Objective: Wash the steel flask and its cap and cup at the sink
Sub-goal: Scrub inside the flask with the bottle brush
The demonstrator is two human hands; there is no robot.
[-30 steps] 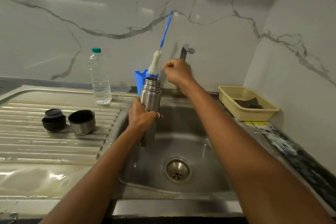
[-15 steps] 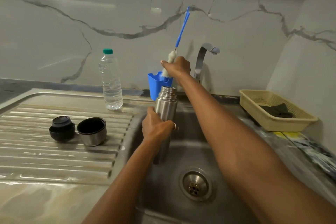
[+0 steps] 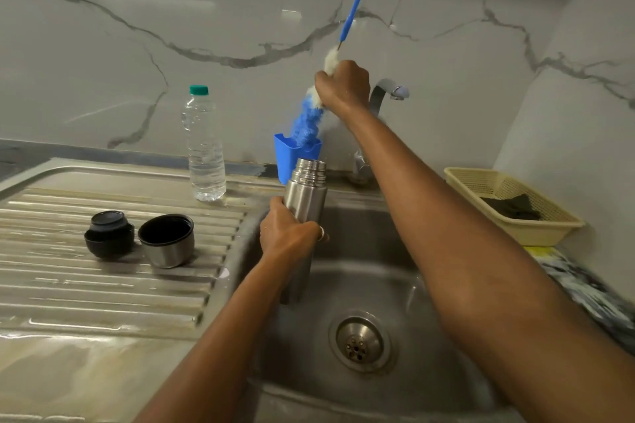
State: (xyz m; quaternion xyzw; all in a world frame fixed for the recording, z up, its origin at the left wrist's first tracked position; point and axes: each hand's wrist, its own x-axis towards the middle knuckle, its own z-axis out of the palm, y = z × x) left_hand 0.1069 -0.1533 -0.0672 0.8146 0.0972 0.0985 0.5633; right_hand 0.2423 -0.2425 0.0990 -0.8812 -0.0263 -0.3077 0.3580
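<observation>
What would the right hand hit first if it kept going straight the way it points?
Probably the marble wall, just left of the tap. The right hand grips the bottle brush by its bristles and points forward and up, above the blue holder. Depth is hard to judge.

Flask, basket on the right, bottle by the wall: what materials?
Flask: steel, brushed finish, going by its soft grey sheen. Basket: probably plastic, matte cream, with moulded mesh walls. Bottle: clear thin plastic, ribbed, with a green cap.
</observation>
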